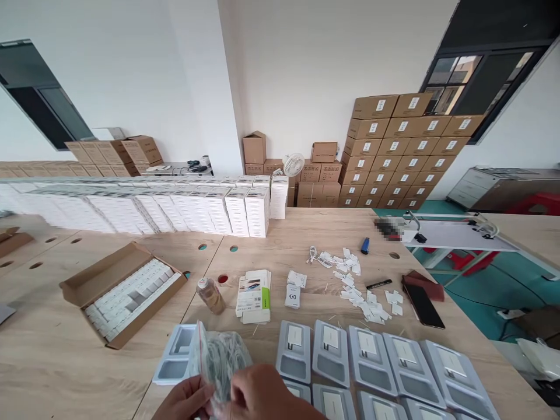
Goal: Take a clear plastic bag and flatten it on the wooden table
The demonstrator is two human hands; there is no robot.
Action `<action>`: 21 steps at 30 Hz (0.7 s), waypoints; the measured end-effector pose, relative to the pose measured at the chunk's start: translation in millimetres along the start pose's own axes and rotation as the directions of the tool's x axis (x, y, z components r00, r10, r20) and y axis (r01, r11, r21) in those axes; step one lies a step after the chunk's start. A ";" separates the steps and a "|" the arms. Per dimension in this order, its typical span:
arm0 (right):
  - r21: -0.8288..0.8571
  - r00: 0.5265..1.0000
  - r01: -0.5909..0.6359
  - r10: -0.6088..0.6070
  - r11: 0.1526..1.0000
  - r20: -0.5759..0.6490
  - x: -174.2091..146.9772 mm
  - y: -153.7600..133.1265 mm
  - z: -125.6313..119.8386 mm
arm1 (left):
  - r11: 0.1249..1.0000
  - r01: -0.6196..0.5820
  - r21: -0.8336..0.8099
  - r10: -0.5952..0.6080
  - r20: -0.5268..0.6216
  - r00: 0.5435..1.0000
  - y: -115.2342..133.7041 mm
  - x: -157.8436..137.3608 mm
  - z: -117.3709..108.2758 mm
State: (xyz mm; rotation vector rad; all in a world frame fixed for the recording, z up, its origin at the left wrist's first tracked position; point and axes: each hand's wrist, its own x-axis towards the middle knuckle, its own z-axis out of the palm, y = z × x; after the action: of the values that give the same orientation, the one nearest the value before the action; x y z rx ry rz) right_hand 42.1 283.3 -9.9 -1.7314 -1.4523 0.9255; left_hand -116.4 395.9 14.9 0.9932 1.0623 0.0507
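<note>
At the bottom edge, my left hand [186, 399] and my right hand [260, 395] both grip a clear zip bag [221, 359] stuffed with pale cables or small parts. The bag is held upright over a light grey plastic tray [172, 359]. To the right of my hands lie several more grey trays [371, 361] in two rows, each with a white card in its top pocket. Only the fingers and backs of my hands show.
An open brown carton [122, 291] of white boxes lies at left. A small bottle [210, 296], a stack of white-green boxes [254, 297], scattered white labels [359, 289], a black phone [423, 304] and a blue lighter [364, 245] lie ahead. White box stacks [175, 210] line the far edge.
</note>
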 end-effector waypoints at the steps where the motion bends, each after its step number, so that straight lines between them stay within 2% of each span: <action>1: 0.038 0.999 -0.030 0.031 0.999 -0.026 0.3 -3.8 -4.8 | 1.000 -0.012 0.023 0.012 -0.001 1.000 -1.7 2.9 0.3; 6: 0.105 0.996 -0.088 0.089 0.991 0.000 10.0 -8.3 -8.4 | 0.972 -0.119 0.205 0.110 0.053 0.993 6.1 4.7 9.3; 9: 0.100 0.996 -0.082 0.086 0.992 -0.038 15.4 -1.3 -3.9 | 0.963 -0.124 0.240 0.104 0.092 0.990 12.6 3.3 11.8; 11: 0.177 0.992 -0.121 0.127 0.977 -0.021 17.9 4.5 -2.9 | 0.963 -0.120 0.242 0.095 0.110 0.989 12.3 5.9 9.5; 16: 0.508 0.970 -0.239 0.231 0.827 0.080 24.3 17.4 -1.0 | 0.968 -0.140 0.207 0.114 0.134 0.984 4.3 17.7 1.1; 18: 0.567 0.964 -0.258 0.243 0.782 0.104 27.0 20.1 2.2 | 0.973 -0.146 0.179 0.122 0.139 0.983 2.6 19.9 -0.2; 21: 0.575 0.962 -0.262 0.259 0.775 0.088 27.9 18.9 7.7 | 0.979 -0.155 0.133 0.135 0.144 0.980 1.4 20.0 -1.4</action>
State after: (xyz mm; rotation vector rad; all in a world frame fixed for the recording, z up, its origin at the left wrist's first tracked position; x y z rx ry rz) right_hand 48.3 308.7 -32.6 -1.4653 -0.7975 1.3560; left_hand -106.3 407.1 1.6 1.1878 0.8777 0.0265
